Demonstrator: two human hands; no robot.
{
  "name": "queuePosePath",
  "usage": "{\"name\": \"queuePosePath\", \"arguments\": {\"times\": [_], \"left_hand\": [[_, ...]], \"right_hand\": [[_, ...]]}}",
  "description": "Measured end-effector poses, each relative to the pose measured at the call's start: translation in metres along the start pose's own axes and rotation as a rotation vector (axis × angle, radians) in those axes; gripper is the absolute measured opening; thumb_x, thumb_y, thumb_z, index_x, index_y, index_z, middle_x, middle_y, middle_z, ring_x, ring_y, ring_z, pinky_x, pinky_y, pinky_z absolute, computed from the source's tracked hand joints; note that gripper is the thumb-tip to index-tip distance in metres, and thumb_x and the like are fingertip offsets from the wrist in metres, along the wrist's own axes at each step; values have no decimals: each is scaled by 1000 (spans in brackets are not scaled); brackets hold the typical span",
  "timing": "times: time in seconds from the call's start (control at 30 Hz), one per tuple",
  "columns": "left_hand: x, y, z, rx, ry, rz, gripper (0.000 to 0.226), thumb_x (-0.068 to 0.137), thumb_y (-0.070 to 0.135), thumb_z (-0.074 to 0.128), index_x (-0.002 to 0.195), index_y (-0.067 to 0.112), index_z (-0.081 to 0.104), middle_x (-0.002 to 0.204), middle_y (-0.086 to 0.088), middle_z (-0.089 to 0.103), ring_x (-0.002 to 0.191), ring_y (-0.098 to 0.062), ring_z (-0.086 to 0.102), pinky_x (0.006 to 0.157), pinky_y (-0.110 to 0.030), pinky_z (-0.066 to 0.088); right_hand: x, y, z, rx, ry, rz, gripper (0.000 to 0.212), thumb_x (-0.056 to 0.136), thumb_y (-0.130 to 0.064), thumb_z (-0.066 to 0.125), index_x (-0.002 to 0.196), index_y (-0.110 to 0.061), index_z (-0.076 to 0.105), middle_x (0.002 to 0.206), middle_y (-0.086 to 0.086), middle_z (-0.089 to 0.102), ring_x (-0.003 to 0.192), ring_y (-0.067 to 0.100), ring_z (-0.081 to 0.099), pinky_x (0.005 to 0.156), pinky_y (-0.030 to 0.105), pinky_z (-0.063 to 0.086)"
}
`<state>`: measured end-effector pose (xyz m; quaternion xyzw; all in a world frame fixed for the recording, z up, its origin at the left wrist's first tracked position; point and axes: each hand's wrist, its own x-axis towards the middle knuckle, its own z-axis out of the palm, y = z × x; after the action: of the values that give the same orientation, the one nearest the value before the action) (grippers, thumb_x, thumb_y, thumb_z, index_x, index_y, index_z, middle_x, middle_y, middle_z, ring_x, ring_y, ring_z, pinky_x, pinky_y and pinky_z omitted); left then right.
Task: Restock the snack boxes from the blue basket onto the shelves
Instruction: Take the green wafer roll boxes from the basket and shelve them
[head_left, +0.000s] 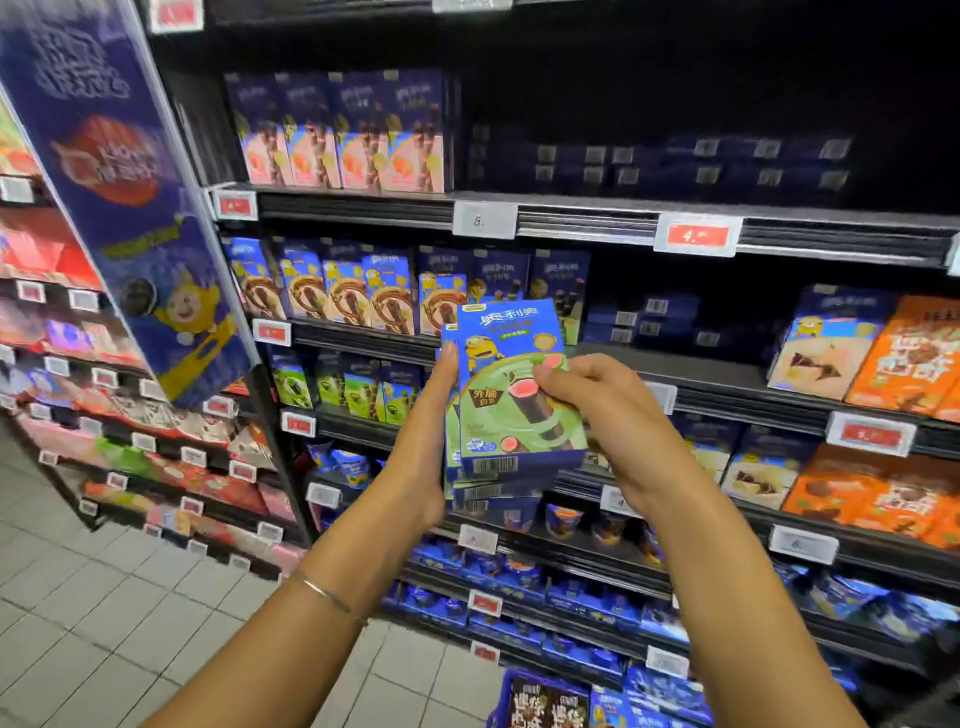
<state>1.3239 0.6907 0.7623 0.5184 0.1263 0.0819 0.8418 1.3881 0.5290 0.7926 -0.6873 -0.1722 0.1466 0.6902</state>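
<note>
Head view

1. The left hand (422, 452) grips a stack of snack boxes (511, 384) from the stack's left side. The thumb lies along the left edge. The palm is at the lower left corner. The fingers are hidden behind the stack.
2. The right hand (610, 410) holds the front box at its right edge. The thumb presses on the printed face and the fingers curl round the side.
3. The stack stands upright in the air, in front of the shelves (571, 221) and well above the blue basket (506, 688). Barcodes show on the bottom ends of at least three boxes.
4. The front box is blue at the top and green below.
5. The basket is at the lower edge of the frame, on the tiled floor (104, 597). It contains more boxes.
6. Green boxes (353, 389) stand on a shelf to the left of the held stack.
7. A thin bracelet (324, 592) sits on the left wrist.
8. A blue banner (119, 182) hangs at the shelf unit's left end.
</note>
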Motion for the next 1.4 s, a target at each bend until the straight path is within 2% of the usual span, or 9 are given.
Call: {"name": "queuePosePath", "arguments": {"times": [0.13,0.3,0.53,0.67,0.87,0.97,1.13,1.27,1.4], "left_hand": [[36,34,-17,-36,-10,30,59,98,68,54,123,22,80,124,-14,78,104,-34,79,75,-46,67],[85,91,-34,-24,-64,137,48,101,59,55,107,24,86,115,-13,80,95,-31,81,66,-40,65],[147,164,-68,61,-87,310,50,98,56,62,127,18,77,126,-14,77,117,-38,73,109,-57,53],[175,189,-78,19,-126,374,46,101,48,58,126,14,74,120,-13,79,103,-30,79,85,-44,65],[195,204,-82,3,-191,437,49,109,41,45,84,36,87,95,3,83,83,-15,81,62,-29,63],[202,210,-78,7,-172,450,47,110,44,46,91,31,87,100,0,83,86,-18,81,65,-35,65],[215,222,-76,-11,-187,482,44,109,47,46,101,25,83,105,-3,82,90,-21,80,69,-36,65],[223,232,-78,-29,-223,505,48,109,47,46,88,31,87,101,1,82,88,-17,80,71,-32,62],[233,236,-83,-33,-205,551,36,106,48,53,112,24,79,115,-6,80,99,-24,78,83,-39,62]], "right_hand": [[32,-23,14,-16,-35,-38,33,89,-34,76,110,-14,62,98,6,78,75,16,75,53,23,51],[85,-65,45,-16,-1,-130,29,92,-28,72,111,-7,67,97,8,79,87,27,76,70,35,57],[164,-106,67,60,135,-315,27,96,-26,66,110,-3,71,103,13,78,99,34,74,79,39,55],[209,-125,58,11,207,-311,28,99,-27,61,110,-4,72,108,13,77,103,36,73,88,51,53],[288,-149,52,-88,403,-348,24,96,-14,65,118,-9,56,110,10,72,93,23,75,63,36,63],[327,-148,54,-188,461,-289,27,92,-9,65,116,-8,55,114,13,67,101,28,69,82,48,62],[372,-139,57,-406,563,-234,28,94,-7,55,118,7,61,111,19,61,102,33,61,74,34,46],[383,-137,58,-590,635,-186,32,96,-14,57,126,-1,58,123,22,62,115,39,60,84,35,48],[391,-144,58,-729,610,-179,39,100,-21,54,137,-9,49,135,23,55,123,42,55,100,44,48]]}}
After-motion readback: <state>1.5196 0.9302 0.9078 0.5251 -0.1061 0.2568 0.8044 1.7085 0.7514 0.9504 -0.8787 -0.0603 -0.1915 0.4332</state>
